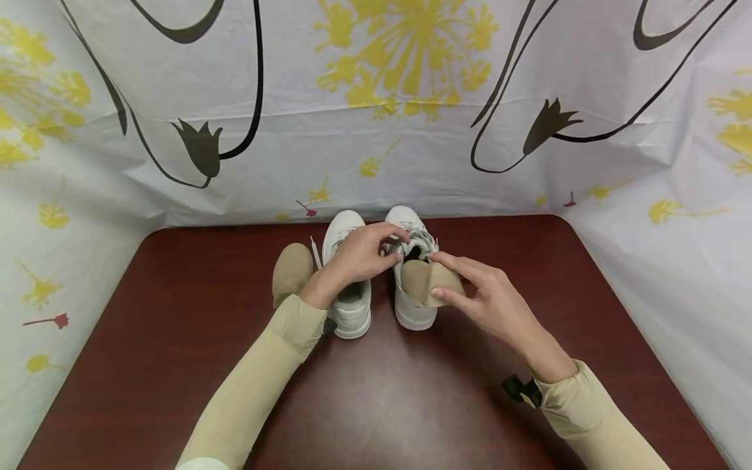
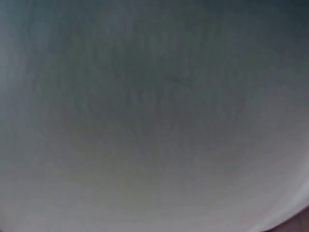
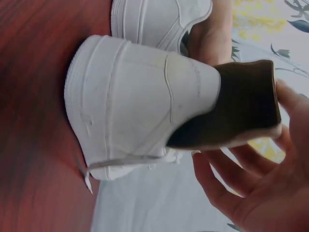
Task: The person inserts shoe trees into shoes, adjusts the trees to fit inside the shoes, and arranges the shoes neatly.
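Two white lace-up sneakers stand side by side, toes pointing away: a left sneaker and a right sneaker. My right hand grips a tan moulded shoe insert between thumb and fingers. The insert's front part sits in the right sneaker's opening, its back end sticking out above the heel. In the right wrist view the insert shows a dark hollow side. My left hand reaches over the left sneaker, thumb and fingers curled at the right sneaker's tongue and laces. A pale blurred surface fills the left wrist view.
Another tan insert lies on the dark red-brown table, left of the sneakers. A loose white lace extends beside the left sneaker. A patterned white cloth hangs behind the table and along both sides.
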Demonstrator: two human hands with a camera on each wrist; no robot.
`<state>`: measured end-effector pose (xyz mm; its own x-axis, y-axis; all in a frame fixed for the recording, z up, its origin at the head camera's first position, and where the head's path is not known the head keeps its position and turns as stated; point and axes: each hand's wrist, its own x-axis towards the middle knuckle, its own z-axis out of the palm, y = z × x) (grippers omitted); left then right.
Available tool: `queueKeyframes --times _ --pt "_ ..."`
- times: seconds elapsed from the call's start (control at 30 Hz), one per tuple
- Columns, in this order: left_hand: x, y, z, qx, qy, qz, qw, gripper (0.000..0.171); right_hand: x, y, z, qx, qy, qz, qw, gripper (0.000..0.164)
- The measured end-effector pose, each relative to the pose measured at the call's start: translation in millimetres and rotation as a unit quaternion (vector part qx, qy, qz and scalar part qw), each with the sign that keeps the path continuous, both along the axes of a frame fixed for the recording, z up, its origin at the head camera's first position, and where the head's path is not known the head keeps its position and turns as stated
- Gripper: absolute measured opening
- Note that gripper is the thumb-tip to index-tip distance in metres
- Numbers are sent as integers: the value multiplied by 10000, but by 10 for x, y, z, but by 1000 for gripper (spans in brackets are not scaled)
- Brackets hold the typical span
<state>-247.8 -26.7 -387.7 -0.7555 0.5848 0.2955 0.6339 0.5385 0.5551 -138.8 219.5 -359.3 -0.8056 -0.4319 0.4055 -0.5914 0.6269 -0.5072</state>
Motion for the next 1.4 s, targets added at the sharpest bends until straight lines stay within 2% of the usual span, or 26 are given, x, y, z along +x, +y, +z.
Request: queueKeyframes --times 0.2,0.63,0.87,1.0,1.17,1.4 --pt "3 -3 -2 57 -9 -20 10000 27 -14 32 10 525 216 158 9983 78" --pt "5 21 22 -75 -16 -90 9999 28 -69 0 -6 790 141 -126 9967 82" --pt "2 -17 15 -43 -41 -5 10000 29 -158 -42 -39 838 203 16 9963 82" --pt "3 -24 -2 -32 -36 -19 10000 29 -151 -30 -49 963 130 153 9951 84" --pt "-1 -37 -6 -64 -49 17 10000 29 -174 -38 -68 839 -36 408 9956 84" --pt "-19 -17 1 -41 -38 10 10000 28 -236 -43 -156 569 -56 414 9975 84"
